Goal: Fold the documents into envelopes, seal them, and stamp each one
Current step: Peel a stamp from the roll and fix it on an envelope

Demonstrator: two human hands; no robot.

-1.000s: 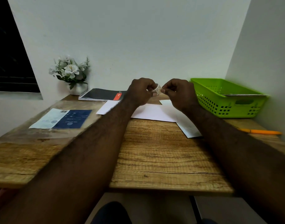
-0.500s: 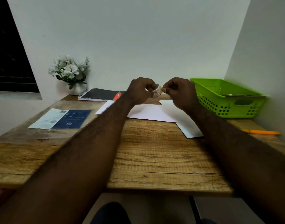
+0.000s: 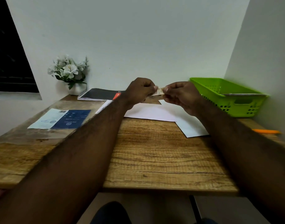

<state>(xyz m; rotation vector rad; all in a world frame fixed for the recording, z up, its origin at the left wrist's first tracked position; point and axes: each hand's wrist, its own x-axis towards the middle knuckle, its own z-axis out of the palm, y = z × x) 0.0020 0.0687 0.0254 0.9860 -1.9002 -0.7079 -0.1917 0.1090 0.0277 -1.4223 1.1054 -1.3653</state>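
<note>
My left hand (image 3: 139,91) and my right hand (image 3: 181,96) are raised over the far middle of the wooden desk (image 3: 162,159), pinching a small pale stamp (image 3: 159,92) between thumbs and fingertips. Below the hands a white sheet (image 3: 151,113) lies flat, with a white envelope (image 3: 191,127) lapping its right side. A brown envelope corner (image 3: 153,101) shows just under the hands. Another white paper edge (image 3: 103,106) pokes out left of my left forearm.
A green plastic basket (image 3: 227,96) with flat papers in it stands at the back right. An orange pen (image 3: 266,131) lies by the right wall. A spiral notebook (image 3: 99,94), a flower pot (image 3: 70,73) and a blue-and-white leaflet (image 3: 61,118) are on the left.
Both hands keep working the small stamp at the same spot; the fingers have shifted slightly and the stamp now looks pulled a little wider between them.
</note>
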